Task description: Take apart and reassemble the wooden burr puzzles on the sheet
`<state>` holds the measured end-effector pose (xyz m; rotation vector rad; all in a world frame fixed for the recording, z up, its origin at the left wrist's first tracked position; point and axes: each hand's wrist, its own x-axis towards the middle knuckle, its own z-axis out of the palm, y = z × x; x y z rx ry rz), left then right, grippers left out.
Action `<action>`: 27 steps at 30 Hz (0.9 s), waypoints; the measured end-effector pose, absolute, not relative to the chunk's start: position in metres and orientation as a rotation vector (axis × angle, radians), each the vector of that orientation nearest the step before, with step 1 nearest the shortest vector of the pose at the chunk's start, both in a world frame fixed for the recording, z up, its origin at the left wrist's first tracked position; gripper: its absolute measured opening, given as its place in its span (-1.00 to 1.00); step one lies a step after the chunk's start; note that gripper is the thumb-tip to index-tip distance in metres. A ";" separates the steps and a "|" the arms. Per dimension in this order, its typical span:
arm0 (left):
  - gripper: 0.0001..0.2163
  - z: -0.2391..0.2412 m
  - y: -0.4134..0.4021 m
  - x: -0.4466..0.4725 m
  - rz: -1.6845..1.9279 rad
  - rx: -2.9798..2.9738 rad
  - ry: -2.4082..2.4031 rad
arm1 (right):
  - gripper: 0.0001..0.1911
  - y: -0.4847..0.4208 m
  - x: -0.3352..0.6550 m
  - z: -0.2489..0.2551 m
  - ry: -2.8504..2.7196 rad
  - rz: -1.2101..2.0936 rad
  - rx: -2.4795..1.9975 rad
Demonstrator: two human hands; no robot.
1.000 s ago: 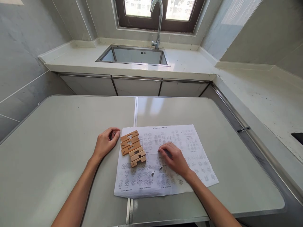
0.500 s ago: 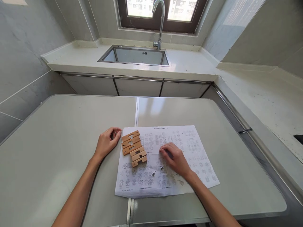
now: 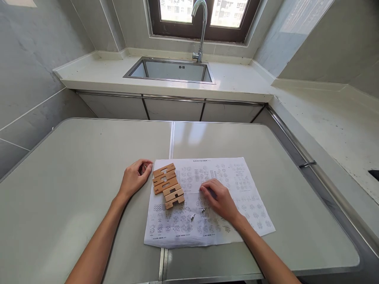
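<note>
- My left hand (image 3: 134, 178) lies on the desk (image 3: 74, 169), fingers curled loosely inward and gripping nothing, just beside the left edge of the paper sheet (image 3: 237, 189).
- Its fingertips sit close to the wooden pieces (image 3: 167, 185), at the top end of the row; I cannot tell whether they touch the nearest one.
- The wooden pieces lie flat in a tight, slightly slanted row on the upper left part of the sheet, each touching the next. They are notched, and at least one bears a dark printed number.
- My right hand (image 3: 219, 199) rests palm down on the middle of the sheet, fingers together and bent, pressing the paper and clasping nothing. It is to the right of the wooden row, near it but apart.
- The sheet is printed with rows of small diagrams and lies across the seam where the two halves of the desk meet.
- Two tiny dark bits (image 3: 197, 213) lie on the paper below the row, too small to tell what they are.
- Beyond the desk, a steel sink (image 3: 142, 69) is set into the pale counter under the window; the part of its basin that shows holds nothing that I can see. A curved tap (image 3: 201, 23) stands at its back edge.
</note>
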<state>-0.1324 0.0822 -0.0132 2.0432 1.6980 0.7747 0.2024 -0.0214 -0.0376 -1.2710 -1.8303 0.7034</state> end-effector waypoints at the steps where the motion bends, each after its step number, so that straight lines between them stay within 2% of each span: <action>1: -0.70 -0.013 0.082 -0.133 0.773 2.043 1.699 | -0.83 -0.022 0.202 -0.037 -1.830 0.705 -1.270; 27: -0.69 -0.008 0.076 -0.130 0.782 2.060 1.673 | -0.83 -0.022 0.202 -0.036 -1.826 0.729 -1.244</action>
